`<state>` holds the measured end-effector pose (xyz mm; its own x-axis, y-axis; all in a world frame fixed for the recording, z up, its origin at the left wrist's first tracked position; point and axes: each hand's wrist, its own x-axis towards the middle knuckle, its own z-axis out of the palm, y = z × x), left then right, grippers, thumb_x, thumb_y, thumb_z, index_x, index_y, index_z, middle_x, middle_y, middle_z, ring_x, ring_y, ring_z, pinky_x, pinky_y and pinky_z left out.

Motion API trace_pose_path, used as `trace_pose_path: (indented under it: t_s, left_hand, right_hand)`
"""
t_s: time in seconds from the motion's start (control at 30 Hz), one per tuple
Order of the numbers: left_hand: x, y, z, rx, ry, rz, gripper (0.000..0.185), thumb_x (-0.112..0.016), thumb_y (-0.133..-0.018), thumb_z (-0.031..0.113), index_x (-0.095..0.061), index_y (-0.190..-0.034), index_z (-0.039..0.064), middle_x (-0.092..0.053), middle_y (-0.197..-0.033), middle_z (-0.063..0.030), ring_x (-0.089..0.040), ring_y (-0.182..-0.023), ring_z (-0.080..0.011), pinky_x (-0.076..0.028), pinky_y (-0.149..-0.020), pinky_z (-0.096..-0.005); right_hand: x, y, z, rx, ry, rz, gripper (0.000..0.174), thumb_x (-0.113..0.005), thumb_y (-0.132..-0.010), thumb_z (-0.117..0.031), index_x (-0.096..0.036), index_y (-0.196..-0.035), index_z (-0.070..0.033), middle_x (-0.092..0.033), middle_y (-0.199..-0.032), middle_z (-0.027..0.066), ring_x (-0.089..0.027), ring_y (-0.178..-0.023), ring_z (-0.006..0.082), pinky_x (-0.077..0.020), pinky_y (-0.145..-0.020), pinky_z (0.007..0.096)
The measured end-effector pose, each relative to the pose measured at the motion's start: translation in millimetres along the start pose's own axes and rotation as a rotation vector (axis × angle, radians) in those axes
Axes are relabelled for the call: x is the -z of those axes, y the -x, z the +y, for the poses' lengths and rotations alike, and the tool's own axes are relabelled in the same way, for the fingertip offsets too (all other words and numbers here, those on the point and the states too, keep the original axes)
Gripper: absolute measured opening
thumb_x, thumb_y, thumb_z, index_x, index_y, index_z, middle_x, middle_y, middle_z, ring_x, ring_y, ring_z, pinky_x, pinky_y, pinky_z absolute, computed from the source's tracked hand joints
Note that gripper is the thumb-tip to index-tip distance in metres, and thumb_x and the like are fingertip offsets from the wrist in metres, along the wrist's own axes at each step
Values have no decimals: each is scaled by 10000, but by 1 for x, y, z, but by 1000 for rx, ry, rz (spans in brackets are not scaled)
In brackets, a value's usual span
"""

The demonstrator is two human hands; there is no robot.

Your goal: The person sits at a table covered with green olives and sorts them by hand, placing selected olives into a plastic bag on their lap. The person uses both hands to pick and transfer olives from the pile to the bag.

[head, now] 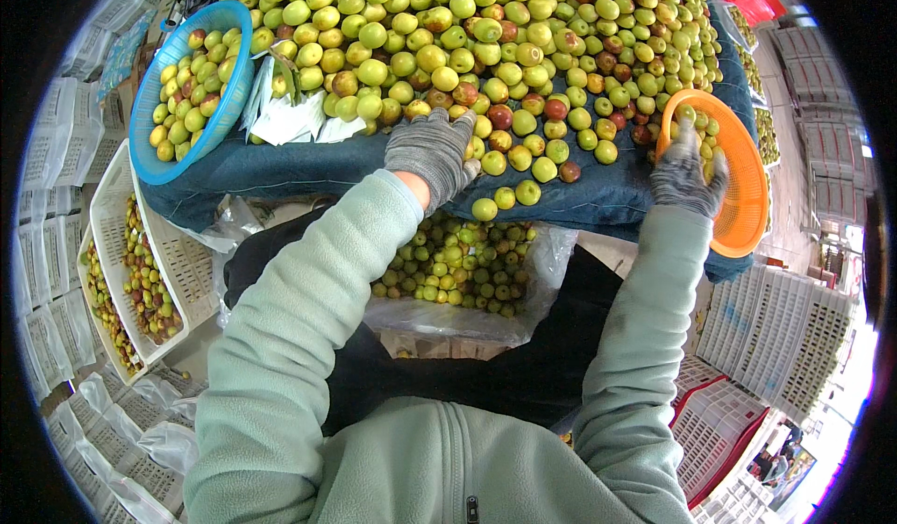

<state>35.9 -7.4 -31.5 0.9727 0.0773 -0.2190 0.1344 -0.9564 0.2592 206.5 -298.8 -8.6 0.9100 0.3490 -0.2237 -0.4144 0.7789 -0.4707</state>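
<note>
Green and reddish-brown jujubes (pixel 448 40) cover the dark blue cloth (pixel 301 166) on the sorting surface before me. My left hand (pixel 434 152), in a grey knit glove, rests palm down at the near edge of the pile. Its fingertips touch fruit, while the palm side is hidden. Over the left rim of an orange plastic basket (pixel 748 194), my gloved right hand (pixel 685 173) is blurred, thumb and fingers apart. Several jujubes (pixel 706 131) lie inside that basket by the fingertips.
A blue plastic basket (pixel 238 96) of jujubes stands at left beside white paper slips (pixel 291 121). Below the cloth's edge, a plastic-lined container (pixel 448 314) holds more fruit between my knees. White crates (pixel 200 278) flank me at left, with stacked crates (pixel 771 335) at right.
</note>
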Motion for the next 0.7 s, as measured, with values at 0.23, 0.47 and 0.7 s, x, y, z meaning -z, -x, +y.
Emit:
trace_pose_path:
  t_s: [0.23,0.47,0.7]
  left_hand:
    - [-2,1,2,-10,-7,3,668,-652,-804,466,-487,-1356,127,-554,-1196,-161,-596,-1054,-331,-497,-860,-447]
    - [-4,2,1,-41,-34,12,732,-646,-784,524,-475,-1368,117,-559,-1181,-151,-588,-1065,-314,-489,-871,-448]
    - [-2,1,6,-47,-38,-37,782,-644,-776,557,-457,-1377,94,-557,-1197,-156,-584,-1083,-310,-483,-886,-440]
  right_hand:
    - [25,-3,74,188,2278,206,559,-640,-869,-426,-551,-1319,-106,-553,-1313,214,-533,-1198,382,-425,-1013,472]
    - [-8,2,119,129,2427,231,610,-650,-863,-432,-499,-1361,-114,-414,-1410,225,-412,-1298,397,-378,-1080,441]
    - [-6,21,137,144,2105,-26,409,-695,-847,-307,-601,-1158,-57,-478,-1254,219,-558,-1121,362,-461,-984,397]
